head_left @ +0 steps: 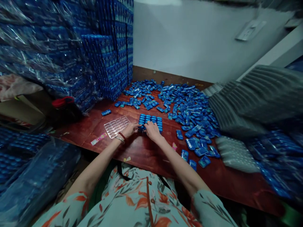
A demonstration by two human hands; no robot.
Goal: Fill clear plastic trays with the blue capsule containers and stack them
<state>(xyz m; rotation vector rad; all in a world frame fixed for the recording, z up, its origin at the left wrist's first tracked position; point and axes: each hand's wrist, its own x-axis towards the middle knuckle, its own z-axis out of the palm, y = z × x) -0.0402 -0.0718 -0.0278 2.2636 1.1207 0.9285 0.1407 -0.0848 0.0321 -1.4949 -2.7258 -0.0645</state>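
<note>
In front of me on the table lies a tray of blue packets point(156, 119), its small shiny packets set in neat rows. My left hand point(130, 130), with a dark red bead bracelet and a pale bangle at the wrist, is closed at the tray's left edge. Bent fingers of my right hand point(153, 130) press onto packets at the tray's near side; the fingertips partly hide what they touch. Left of the tray lies an unfilled clear plastic tray point(116, 126), partly behind my left hand.
Loose blue packets point(189, 107) spread over the reddish table point(142, 154) at the back and right. Tall stacks of filled blue trays point(104, 66) stand at left. Stacked clear trays point(255, 97) crowd the right side. A dark red-lidded container point(65, 105) sits at left.
</note>
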